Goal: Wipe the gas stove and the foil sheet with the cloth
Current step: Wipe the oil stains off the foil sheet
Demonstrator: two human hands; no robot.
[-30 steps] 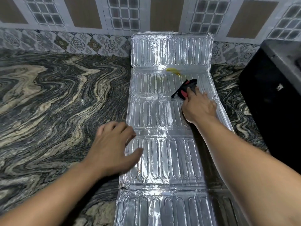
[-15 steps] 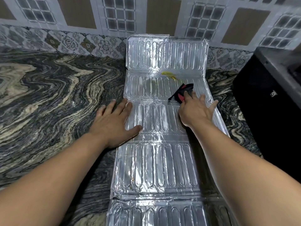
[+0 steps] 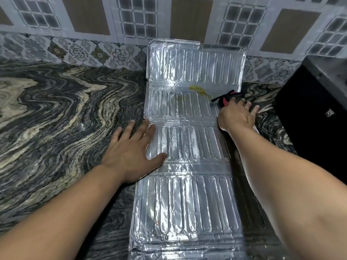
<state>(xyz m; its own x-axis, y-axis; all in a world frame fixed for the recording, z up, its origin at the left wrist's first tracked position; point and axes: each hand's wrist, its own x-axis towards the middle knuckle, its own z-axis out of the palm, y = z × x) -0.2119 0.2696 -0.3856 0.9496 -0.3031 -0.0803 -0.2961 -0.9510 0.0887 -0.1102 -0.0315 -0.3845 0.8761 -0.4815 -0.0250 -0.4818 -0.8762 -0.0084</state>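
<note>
1. Foil sheet (image 3: 187, 203) lies along the marbled surface (image 3: 56, 109), far panel propped on the wall; unmoved since a second ago.
2. Left hand (image 3: 131, 154) has slid forward, now flat on the foil's left edge; grip wide, holding nothing.
3. Right hand (image 3: 237, 115) pushed the cloth (image 3: 228, 97) rightward under straight fingers, to the foil's right edge.
4. Yellow stain (image 3: 197, 89) left of cloth, unwiped; likely next.

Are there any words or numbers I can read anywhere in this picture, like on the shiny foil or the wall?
None can be read.
Ribbed silver foil sheet: only pressed grooves and a yellow stain, no writing.
Patterned wall tiles: flower and grid designs, no letters.
Black and red cloth under the right hand: no label visible.
Black cabinet: a small pale mark, too small and blurred to read.
</note>
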